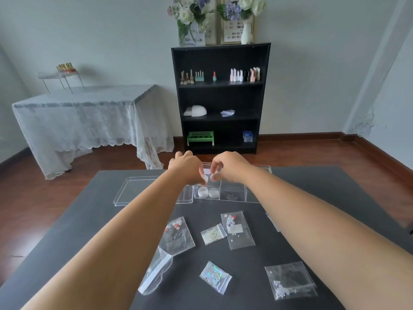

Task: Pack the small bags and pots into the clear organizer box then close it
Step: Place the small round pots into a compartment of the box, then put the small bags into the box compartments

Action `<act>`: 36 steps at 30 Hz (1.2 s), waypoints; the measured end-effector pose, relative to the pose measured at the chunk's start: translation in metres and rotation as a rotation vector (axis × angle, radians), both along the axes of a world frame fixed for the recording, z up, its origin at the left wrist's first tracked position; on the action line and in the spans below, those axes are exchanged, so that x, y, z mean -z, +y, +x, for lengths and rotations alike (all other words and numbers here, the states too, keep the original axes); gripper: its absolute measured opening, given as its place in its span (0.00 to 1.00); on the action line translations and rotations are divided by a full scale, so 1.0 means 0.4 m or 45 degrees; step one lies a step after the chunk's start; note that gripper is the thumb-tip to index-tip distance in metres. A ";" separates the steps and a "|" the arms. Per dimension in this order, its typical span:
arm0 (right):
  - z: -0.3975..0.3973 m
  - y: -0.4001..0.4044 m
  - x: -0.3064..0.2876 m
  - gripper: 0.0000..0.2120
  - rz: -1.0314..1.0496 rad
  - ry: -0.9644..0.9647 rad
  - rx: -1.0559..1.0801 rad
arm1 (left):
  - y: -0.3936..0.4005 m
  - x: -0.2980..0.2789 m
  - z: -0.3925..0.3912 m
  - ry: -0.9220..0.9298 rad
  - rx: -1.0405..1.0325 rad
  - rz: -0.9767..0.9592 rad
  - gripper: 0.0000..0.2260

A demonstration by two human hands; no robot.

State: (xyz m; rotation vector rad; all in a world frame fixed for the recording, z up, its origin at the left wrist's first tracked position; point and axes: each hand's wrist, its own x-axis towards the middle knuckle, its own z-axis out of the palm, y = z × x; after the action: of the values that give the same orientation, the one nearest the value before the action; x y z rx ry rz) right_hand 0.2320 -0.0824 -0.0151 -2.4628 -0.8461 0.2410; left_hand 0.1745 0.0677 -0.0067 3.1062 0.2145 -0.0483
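The clear organizer box (234, 193) stands open at the far side of the black table, its lid (138, 191) lying flat to the left. Two small white pots (208, 192) sit side by side in its front left compartment. Just above that compartment, my left hand (187, 167) pinches a small round pot (205, 178). My right hand (230, 166) pinches another small pot (213, 176) right beside it. Several small clear bags lie on the table nearer me: one with red and white flowers (177, 237), a glitter bag (213, 234), a taller bag (237, 229), a holographic bag (215, 276) and a wide bag (290, 280).
A larger clear pouch (156, 272) lies partly under my left forearm. The black table (312, 198) ends a little behind the box. Beyond it stand a black shelf (220, 97) with nail polish bottles and a lace-covered table (89, 121) on a wooden floor.
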 end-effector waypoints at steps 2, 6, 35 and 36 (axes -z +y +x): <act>0.009 0.020 -0.001 0.06 -0.111 -0.026 0.031 | -0.003 0.013 0.007 -0.020 -0.007 0.002 0.17; 0.015 0.056 -0.003 0.07 -0.336 -0.099 0.084 | -0.005 0.027 0.016 0.012 -0.013 0.018 0.18; -0.314 -0.324 0.013 0.04 0.195 -0.016 0.159 | -0.107 0.070 -0.309 -0.030 0.297 -0.355 0.04; -0.346 -0.316 0.024 0.03 0.172 0.002 0.162 | -0.114 0.075 -0.310 -0.026 0.293 -0.339 0.05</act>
State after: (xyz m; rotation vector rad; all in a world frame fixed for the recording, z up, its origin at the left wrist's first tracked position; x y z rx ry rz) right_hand 0.0935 -0.2088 -0.0246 -2.3784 -0.6787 0.1355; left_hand 0.0505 0.0223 -0.0368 2.8476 -0.1403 -0.0462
